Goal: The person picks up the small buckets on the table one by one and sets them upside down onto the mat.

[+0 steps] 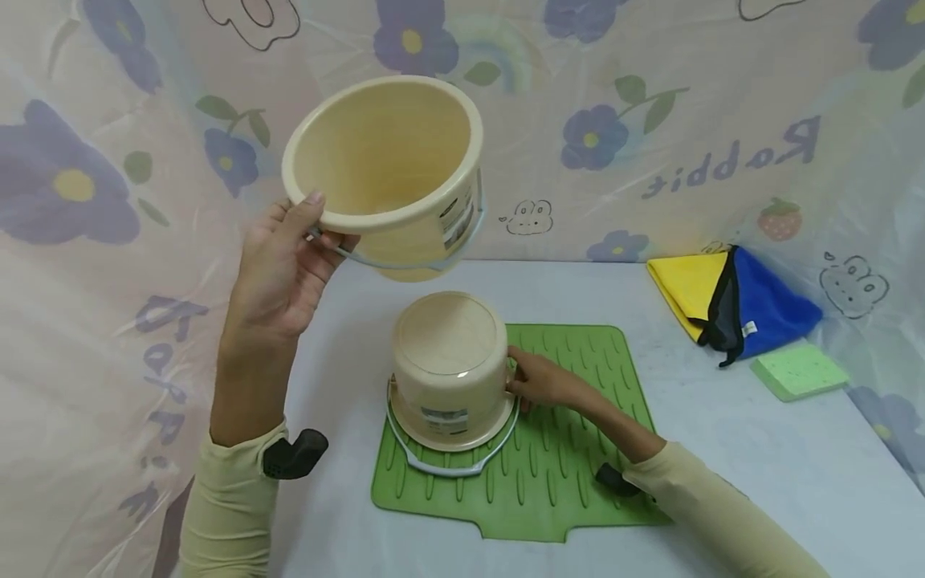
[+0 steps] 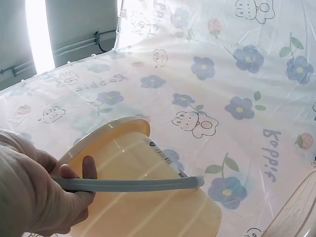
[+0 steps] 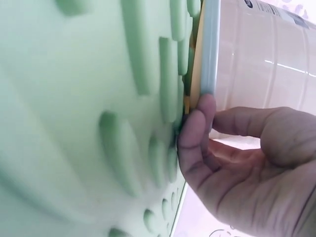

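Cream plastic bucket, raised (image 1: 383, 172): held above the desk (image 1: 730, 457) by the left hand (image 1: 284, 269), clear of the bucket below; mouth tilted up and toward the viewer; printed label on the outer wall; grey handle (image 1: 412, 264) hanging below the rim and, in the left wrist view, crossing the fingers. Left hand: pinching the rim, thumb over the edge, fingers under it outside.

Cream plastic bucket, inverted (image 1: 450, 353): upside down on the left part of the mat, base upward; label on the near side; grey handle (image 1: 448, 470) curving round the front, over the mat. Right hand (image 1: 545, 381): pinching this bucket's rim at its right side, thumb against the outside, fingers curled at the edge beside the handle; whether the rim there sits flush on the mat cannot be told.

Green ridged mat (image 1: 578, 449): flat on the desk, tab at the near edge; yellow cloth (image 1: 682, 285) and blue cloth (image 1: 769, 305): at the far right of the desk, black material between them; light green sponge (image 1: 800, 372): just in front of the blue cloth; flower-and-rabbit printed curtain (image 1: 535, 172): behind and beside the desk; bright tube lamp (image 2: 39, 37): overhead in the left wrist view.
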`<state>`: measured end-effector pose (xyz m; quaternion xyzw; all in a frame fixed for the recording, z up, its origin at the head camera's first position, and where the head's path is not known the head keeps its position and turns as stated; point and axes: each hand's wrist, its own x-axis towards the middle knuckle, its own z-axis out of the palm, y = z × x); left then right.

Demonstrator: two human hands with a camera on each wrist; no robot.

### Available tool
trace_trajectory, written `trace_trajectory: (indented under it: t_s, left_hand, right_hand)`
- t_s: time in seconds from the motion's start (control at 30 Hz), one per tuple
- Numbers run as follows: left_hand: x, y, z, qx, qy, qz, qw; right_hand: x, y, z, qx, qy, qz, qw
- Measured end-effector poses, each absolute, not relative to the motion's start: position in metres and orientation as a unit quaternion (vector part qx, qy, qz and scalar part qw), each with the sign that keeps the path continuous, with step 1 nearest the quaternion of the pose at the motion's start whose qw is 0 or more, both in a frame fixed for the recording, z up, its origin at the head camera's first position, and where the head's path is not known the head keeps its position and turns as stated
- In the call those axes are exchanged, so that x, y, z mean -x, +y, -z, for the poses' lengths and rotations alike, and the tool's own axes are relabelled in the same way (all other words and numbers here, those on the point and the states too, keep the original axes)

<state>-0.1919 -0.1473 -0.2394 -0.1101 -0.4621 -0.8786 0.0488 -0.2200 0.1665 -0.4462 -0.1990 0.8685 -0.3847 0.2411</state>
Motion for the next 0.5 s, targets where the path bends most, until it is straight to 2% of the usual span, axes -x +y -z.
trace_trajectory:
  t_s: [0.27,0.37,0.5]
  left_hand:
    - [0.185,-0.141,0.24,0.118,-0.493,0.861,0.044]
    - [0.187,-0.136,0.239,0.126,-0.496,0.858,0.046]
    - [0.188,-0.129,0.236,0.127,-0.506,0.852,0.041]
  right_hand:
    - [0.22,0.175,0.435,0.213,0.863,0.375,0.265]
    - [0.22,0.182,0.418,0.215,0.879,0.358,0.229]
    - [0.222,0.196,0.379,0.204,0.895,0.375,0.126]
